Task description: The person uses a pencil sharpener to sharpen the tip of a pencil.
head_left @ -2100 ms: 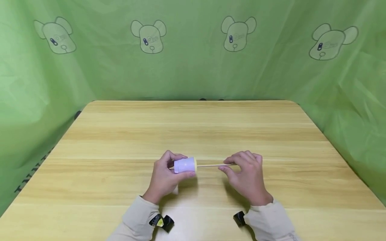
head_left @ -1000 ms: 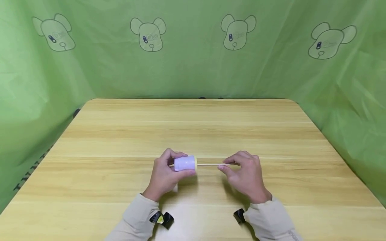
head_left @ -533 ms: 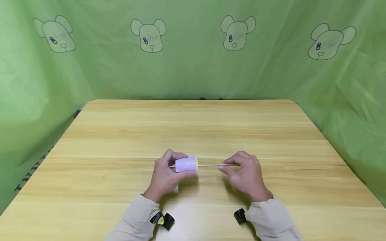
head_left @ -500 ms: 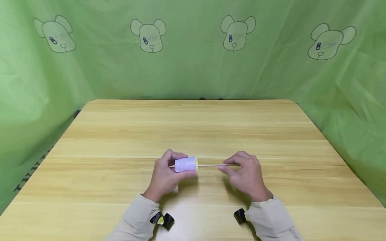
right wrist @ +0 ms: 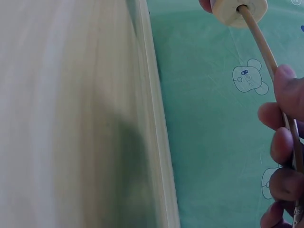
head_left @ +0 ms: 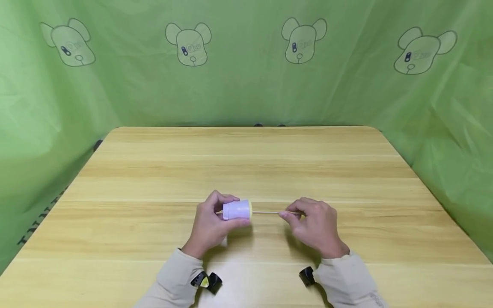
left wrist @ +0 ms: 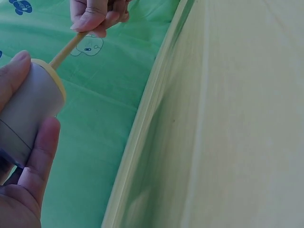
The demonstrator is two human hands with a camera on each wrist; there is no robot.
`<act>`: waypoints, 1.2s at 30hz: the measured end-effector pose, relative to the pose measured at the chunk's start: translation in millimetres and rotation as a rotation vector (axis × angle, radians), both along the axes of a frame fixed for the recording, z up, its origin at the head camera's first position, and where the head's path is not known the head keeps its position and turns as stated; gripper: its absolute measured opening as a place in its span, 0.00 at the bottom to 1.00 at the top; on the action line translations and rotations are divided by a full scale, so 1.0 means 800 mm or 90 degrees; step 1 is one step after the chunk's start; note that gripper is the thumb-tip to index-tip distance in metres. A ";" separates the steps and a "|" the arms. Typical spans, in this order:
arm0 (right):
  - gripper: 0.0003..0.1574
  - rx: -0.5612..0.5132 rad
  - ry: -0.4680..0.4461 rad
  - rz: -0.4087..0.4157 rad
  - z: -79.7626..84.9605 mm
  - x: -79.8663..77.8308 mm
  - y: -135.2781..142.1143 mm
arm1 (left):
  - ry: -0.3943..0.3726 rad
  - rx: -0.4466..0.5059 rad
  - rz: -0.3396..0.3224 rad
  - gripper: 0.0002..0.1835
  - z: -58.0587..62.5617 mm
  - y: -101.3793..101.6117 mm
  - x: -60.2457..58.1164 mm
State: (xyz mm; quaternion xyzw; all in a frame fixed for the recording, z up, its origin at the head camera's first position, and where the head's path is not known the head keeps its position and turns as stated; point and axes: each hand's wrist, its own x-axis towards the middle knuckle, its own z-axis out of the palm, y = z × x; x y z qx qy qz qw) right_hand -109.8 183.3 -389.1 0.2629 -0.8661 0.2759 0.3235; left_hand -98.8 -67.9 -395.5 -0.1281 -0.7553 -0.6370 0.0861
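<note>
In the head view my left hand (head_left: 209, 224) holds a lilac cylinder (head_left: 236, 209) sideways, its pale yellow end facing right. A thin wooden stick (head_left: 265, 212) runs from that end to my right hand (head_left: 316, 222), which pinches it between thumb and forefinger. In the right wrist view, the stick (right wrist: 260, 40) enters a round hole in the cylinder's cream end face (right wrist: 230, 12). Its lower part, with small printed marks, lies along the curled right fingers (right wrist: 284, 145). Thumb and fingers flank the cylinder (left wrist: 33, 102) in the left wrist view; the stick's inner end is hidden.
Both hands are above the near middle of a wood-grain table (head_left: 246, 167). Green cloth (head_left: 246, 94) with printed bear heads hangs behind and at the sides. Black wrist devices (head_left: 208, 281) sit at both beige cuffs.
The right hand's fingers have rolled around the stick, with the forefinger dropping lower and the knuckles shifting slightly right. The left hand and cylinder stay almost in place.
</note>
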 end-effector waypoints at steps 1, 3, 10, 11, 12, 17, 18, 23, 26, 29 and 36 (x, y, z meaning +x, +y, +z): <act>0.10 0.011 -0.011 -0.003 0.001 0.001 0.000 | -0.003 0.001 -0.002 0.26 0.000 0.000 0.000; 0.11 0.033 -0.040 -0.013 0.003 0.003 0.000 | -0.003 0.009 -0.008 0.26 0.000 0.000 0.000; 0.10 0.040 -0.164 -0.015 0.003 0.005 0.001 | 0.012 0.025 -0.024 0.26 -0.003 0.002 0.000; 0.09 0.035 -0.167 -0.012 0.002 0.005 0.002 | 0.013 0.021 -0.020 0.26 -0.004 0.002 0.000; 0.10 0.028 -0.164 -0.010 0.001 0.005 0.001 | 0.013 0.019 -0.017 0.25 -0.004 0.002 0.000; 0.17 -0.020 -0.094 -0.030 -0.002 0.001 -0.001 | 0.009 0.012 -0.002 0.25 -0.003 0.002 0.001; 0.18 -0.035 -0.082 -0.035 -0.002 0.000 -0.002 | 0.008 0.010 0.001 0.25 -0.003 0.002 0.001; 0.20 -0.102 -0.069 -0.017 -0.002 -0.001 -0.005 | 0.006 0.007 0.012 0.25 -0.002 0.002 0.001; 0.20 -0.117 -0.048 0.010 -0.002 -0.002 -0.006 | 0.001 0.004 0.018 0.25 -0.003 0.001 0.000; 0.20 -0.124 -0.016 0.015 -0.002 -0.002 -0.007 | -0.004 0.000 0.024 0.25 -0.003 0.000 0.000; 0.19 -0.128 0.017 0.013 -0.001 -0.002 -0.006 | -0.005 -0.004 0.026 0.25 -0.004 -0.001 -0.001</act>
